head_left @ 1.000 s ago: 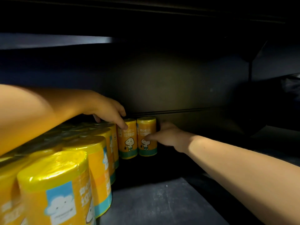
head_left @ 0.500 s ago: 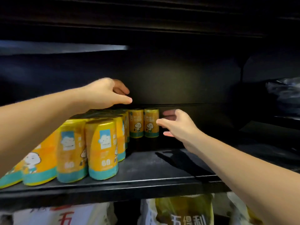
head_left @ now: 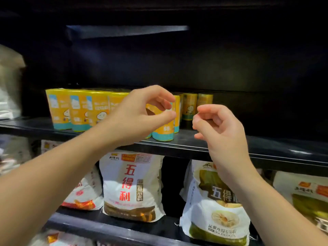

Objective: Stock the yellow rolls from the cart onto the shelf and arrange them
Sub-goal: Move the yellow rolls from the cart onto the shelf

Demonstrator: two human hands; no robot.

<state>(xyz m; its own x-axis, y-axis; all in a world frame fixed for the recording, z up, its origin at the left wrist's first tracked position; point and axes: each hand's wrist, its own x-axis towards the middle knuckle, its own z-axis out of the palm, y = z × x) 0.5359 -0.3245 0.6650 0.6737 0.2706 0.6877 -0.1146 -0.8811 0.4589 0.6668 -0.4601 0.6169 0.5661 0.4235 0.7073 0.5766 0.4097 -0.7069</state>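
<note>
Left hand (head_left: 138, 116) and right hand (head_left: 218, 128) empty, fingers loosely curled; upright yellow rolls (head_left: 79, 109) stand behind the left, the nearer hand.

rolls (head_left: 79, 110): yellow, teal base band, cartoon print | shelf (head_left: 195, 148): black | bags (head_left: 131, 185): white, red lettering

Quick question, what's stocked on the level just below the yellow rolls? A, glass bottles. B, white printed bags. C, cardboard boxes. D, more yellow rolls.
B: white bags with large printed characters stand one level below the yellow rolls.
</note>
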